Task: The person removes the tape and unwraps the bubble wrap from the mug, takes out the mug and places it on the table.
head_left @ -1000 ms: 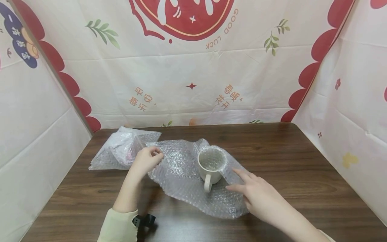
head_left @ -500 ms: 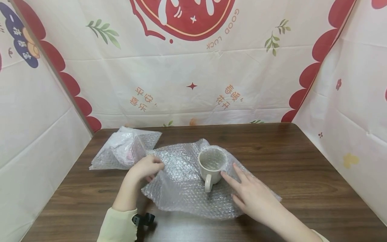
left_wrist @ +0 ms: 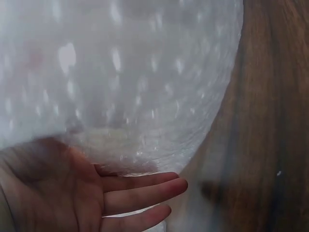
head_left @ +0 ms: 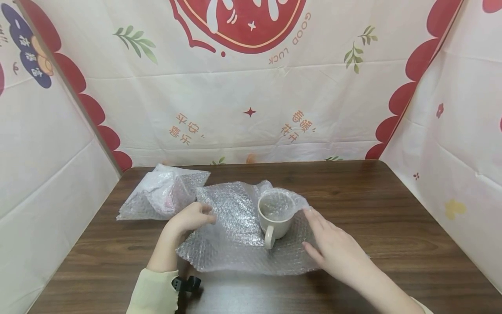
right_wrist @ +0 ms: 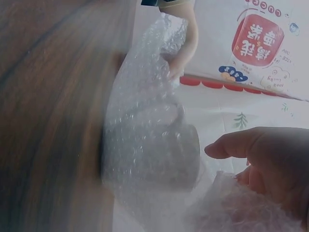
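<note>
Head view: at the far left of the brown wood-grain desk (head_left: 353, 192) lies a clear bubble-wrap package (head_left: 157, 196) with something white and pink inside. Just right of it is the left hand (head_left: 192, 216), above a pale yellow-green sleeve (head_left: 154, 290), at the left edge of a large clear bubble-wrap sheet (head_left: 235, 226). The fingers look merely bent from here; the left wrist view shows the palm and three fingers, extended and loose, while the sheet covers the thumb, so any pinch there cannot be told.

Right of centre, an off-white, round-mouthed mug (head_left: 279, 227) stands upright on the sheet, its handle (head_left: 269, 237) toward the person, a flap of wrap lying partly over the mouth. The right wrist view gives the mug's side, blurred behind the wrap.

Farthest right is the right hand (head_left: 335, 246), fingers extended, tips against the flap's corner beside the mug, thumb held apart. The right wrist view adds wrap bunched by these fingers and a red square emblem (right_wrist: 258, 41) on white cloth, outside the head view.
</note>
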Motion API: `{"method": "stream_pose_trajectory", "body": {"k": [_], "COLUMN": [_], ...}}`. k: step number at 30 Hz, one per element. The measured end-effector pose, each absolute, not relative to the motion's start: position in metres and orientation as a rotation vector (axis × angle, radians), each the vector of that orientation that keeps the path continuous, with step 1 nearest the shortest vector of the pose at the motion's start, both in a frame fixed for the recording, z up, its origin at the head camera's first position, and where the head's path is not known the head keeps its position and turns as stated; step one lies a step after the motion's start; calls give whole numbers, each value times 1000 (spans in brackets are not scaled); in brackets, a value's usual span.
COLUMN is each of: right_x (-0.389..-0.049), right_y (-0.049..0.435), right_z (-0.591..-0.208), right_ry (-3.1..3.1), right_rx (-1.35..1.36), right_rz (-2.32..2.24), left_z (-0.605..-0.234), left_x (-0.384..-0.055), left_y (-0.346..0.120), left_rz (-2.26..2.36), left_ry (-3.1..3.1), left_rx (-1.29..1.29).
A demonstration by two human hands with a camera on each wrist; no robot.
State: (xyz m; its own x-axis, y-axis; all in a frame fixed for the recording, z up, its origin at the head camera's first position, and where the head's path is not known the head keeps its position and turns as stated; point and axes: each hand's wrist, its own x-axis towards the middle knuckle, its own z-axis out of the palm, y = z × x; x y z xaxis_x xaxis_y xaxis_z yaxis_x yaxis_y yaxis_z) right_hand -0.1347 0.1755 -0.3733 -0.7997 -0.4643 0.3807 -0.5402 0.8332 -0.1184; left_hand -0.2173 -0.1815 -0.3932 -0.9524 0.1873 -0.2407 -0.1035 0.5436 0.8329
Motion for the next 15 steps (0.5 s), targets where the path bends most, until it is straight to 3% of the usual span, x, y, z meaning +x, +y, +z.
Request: {"method": "stream_pose_trajectory", "body": {"k": [15], "right_x": [-147], "right_y": [201], "right_z": [-362], "right_ry": [-2723], "right_rx": [540], "right_rz": [481], "left_z": [-398], "left_x": [-220], "left_y": [-187], "left_rz": [1227], "left_ry": [2570], "left_rx": [131]}}
